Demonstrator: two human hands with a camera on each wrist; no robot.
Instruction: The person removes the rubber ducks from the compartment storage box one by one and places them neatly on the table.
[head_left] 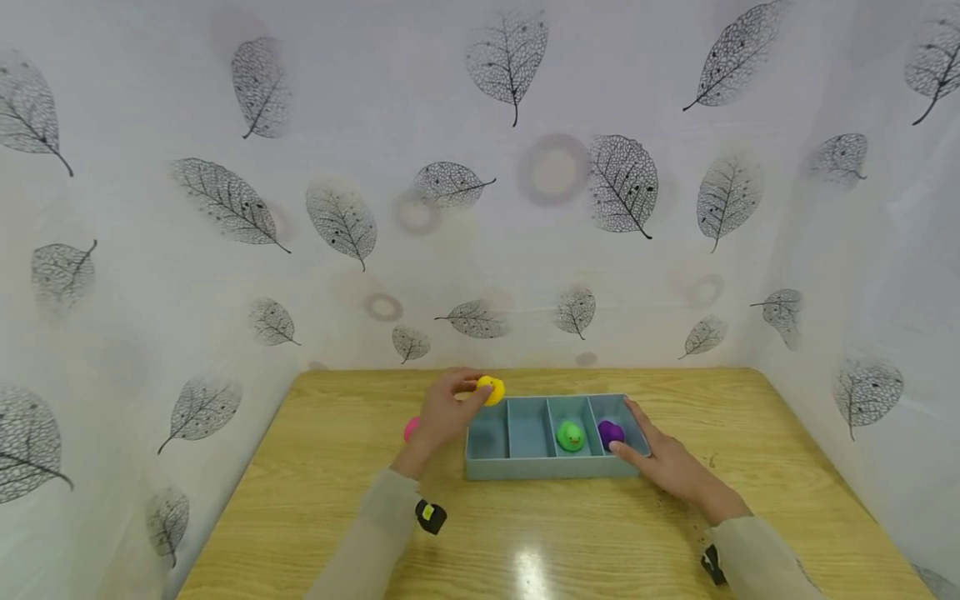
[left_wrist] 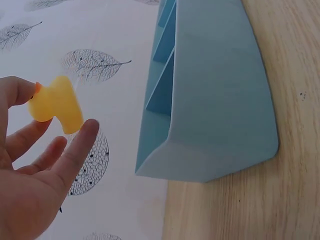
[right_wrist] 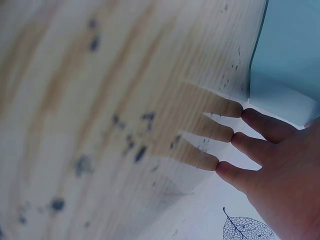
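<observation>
My left hand (head_left: 447, 408) pinches a yellow toy duck (head_left: 491, 390) between thumb and fingertips, above the back left corner of a blue-grey divided box (head_left: 555, 469). Seen from the left wrist, the duck (left_wrist: 57, 104) is up in the air beside the box. A green toy duck (head_left: 570, 436) sits in the third compartment from the left. In the rightmost one lies a rounded purple toy (head_left: 611, 433), partly covered by the thumb. My right hand (head_left: 667, 462) holds the box's right end, thumb over the front rim, fingers along the outer wall with tips down at the table.
A pink object (head_left: 412, 428) lies on the wooden table (head_left: 315, 500) left of the box, partly hidden behind the left hand. A white leaf-print sheet (head_left: 465, 258) hangs along the table's back and sides. The two left compartments hold no toys.
</observation>
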